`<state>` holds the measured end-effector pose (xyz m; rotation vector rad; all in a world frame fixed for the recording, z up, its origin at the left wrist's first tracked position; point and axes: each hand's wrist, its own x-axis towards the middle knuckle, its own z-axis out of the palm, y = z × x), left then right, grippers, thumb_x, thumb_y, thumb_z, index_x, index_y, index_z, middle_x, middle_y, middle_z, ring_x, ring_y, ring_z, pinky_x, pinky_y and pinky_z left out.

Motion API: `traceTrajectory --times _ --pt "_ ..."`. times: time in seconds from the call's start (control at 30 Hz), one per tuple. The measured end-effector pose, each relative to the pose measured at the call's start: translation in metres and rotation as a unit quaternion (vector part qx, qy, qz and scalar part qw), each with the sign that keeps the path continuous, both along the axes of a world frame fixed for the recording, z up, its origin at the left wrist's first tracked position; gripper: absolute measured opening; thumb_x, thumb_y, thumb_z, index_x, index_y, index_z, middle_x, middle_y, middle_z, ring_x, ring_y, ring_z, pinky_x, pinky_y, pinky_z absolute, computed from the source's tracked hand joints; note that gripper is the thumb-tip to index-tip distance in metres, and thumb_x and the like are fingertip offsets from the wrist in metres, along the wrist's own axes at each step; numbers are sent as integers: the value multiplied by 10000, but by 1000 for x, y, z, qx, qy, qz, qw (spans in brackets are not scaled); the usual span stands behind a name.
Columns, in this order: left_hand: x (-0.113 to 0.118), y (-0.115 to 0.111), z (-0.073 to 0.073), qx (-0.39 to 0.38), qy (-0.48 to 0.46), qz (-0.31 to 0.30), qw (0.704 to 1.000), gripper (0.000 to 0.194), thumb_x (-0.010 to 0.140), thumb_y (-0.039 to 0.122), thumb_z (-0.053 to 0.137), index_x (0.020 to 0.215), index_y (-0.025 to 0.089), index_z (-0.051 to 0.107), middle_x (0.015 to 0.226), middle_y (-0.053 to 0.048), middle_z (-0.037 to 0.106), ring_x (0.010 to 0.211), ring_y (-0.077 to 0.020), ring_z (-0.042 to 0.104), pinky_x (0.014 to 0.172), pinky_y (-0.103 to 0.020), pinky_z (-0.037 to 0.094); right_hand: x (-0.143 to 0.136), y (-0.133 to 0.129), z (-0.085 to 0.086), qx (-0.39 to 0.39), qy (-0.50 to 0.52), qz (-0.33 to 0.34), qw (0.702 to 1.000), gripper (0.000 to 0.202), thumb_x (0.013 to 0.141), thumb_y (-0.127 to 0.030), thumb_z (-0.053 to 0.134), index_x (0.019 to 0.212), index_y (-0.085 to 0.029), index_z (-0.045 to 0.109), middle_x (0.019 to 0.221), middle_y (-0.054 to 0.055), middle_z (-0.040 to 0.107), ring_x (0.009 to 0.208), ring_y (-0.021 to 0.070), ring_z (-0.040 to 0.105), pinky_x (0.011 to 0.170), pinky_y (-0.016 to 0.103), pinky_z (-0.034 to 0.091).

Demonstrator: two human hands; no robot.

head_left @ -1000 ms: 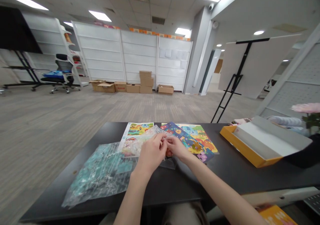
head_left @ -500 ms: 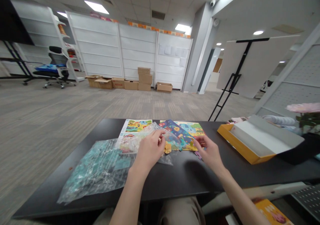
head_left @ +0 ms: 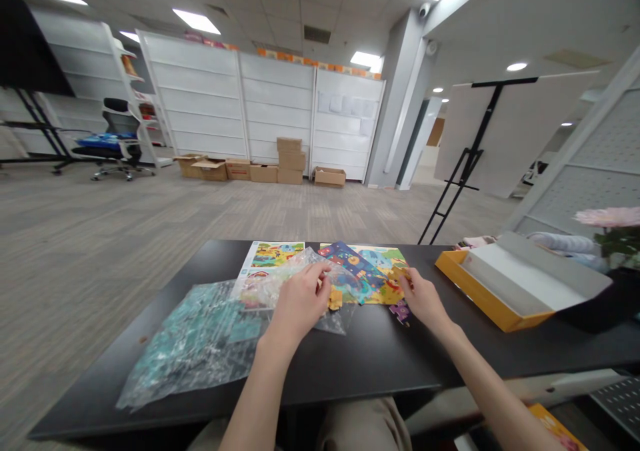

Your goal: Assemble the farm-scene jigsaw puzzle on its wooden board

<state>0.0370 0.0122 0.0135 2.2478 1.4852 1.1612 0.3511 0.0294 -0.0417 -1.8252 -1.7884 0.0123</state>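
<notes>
My right hand (head_left: 423, 297) pinches a yellow puzzle piece (head_left: 399, 274) above the right side of a colourful picture sheet (head_left: 385, 256). Just below those fingers, purple puzzle pieces (head_left: 400, 311) lie on the black table. My left hand (head_left: 303, 301) is closed, thumb and fingers together, over a clear plastic bag (head_left: 295, 267); what it grips, if anything, is hidden. Yellow puzzle pieces (head_left: 335, 297) sit beside its thumb. A dark blue picture card (head_left: 353, 262) lies across the sheet, partly under the clear plastic.
A large clear bag of teal pieces (head_left: 200, 331) covers the table's left part. Behind it lies a printed sheet (head_left: 273, 254). At the right stands an open yellow box (head_left: 480, 294) with a white inside, near a pink flower (head_left: 610, 217). Cardboard boxes (head_left: 290, 161) line the far wall.
My right hand has come up slightly to the right, and a yellow puzzle piece now shows in its fingers. More of the purple pieces below it is visible. My left hand has hardly moved.
</notes>
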Motion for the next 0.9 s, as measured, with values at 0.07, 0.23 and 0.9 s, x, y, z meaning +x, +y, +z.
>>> traceTrajectory --times 0.07,0.23,0.9 --pt "0 0 0 -5 -1 -1 1000 187 927 206 523 1046 217 667 948 -36 759 755 -172 699 702 -283 511 5 3 2 15 9 -24 1000 276 944 -426 392 959 -221 576 794 105 715 694 273 669 611 320 415" --pt "1 0 3 -10 -3 -1 1000 185 926 198 520 1036 218 667 911 -30 755 742 -172 698 686 -281 505 22 12 1 64 105 -55 991 365 943 -560 398 965 -227 544 788 111 717 681 271 676 613 332 449" --pt "7 -1 0 4 3 -5 1000 223 920 189 514 1093 220 651 922 -39 753 785 -180 710 710 -281 526 -126 -6 9 -172 441 235 849 397 759 -539 746 919 -207 600 607 -29 617 502 140 583 474 255 482"
